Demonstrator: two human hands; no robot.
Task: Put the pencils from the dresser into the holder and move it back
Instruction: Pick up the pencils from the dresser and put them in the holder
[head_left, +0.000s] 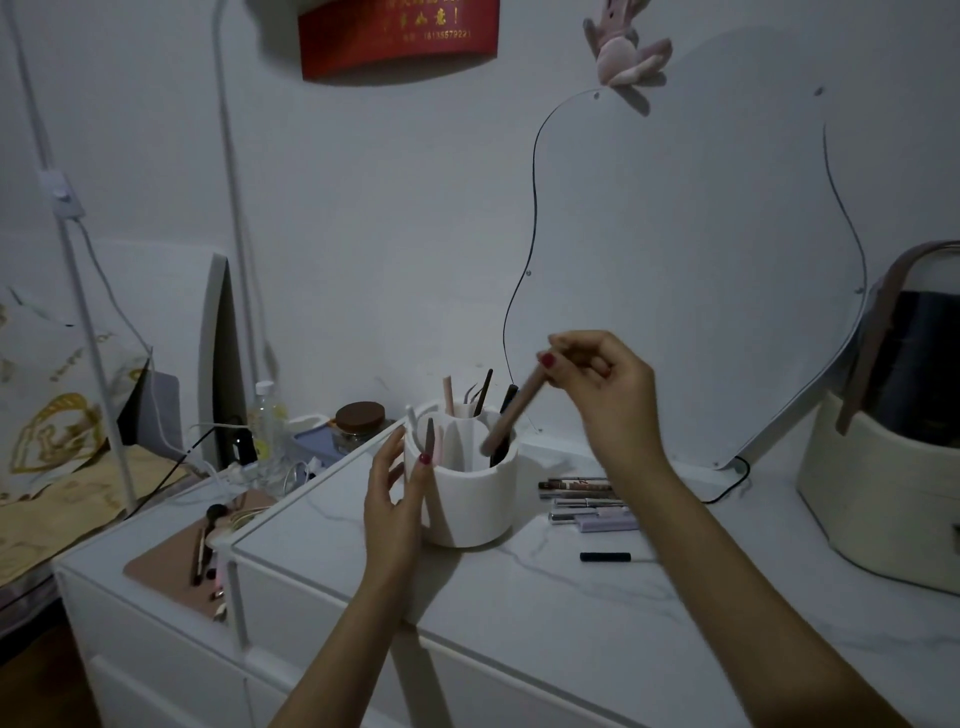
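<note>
A white round holder (467, 499) with several compartments stands on the white dresser top (571, 623), several pencils and brushes upright in it. My right hand (602, 384) hovers above the holder's right side, pinching a brown pencil (511, 413) that slants down, its lower tip at the holder's rim. My left hand (395, 493) is beside the holder's left wall, fingers spread, holding nothing. To the right of the holder, several pencils (587, 501) lie in a row on the dresser, and one black pencil (605, 557) lies alone nearer me.
A cream case with a brown handle (883, 467) stands at the right. A curvy mirror (691, 260) leans on the wall behind. On the lower left surface sit a pink mat with brushes (197, 561), a jar (360, 423), a bottle (266, 421) and cables.
</note>
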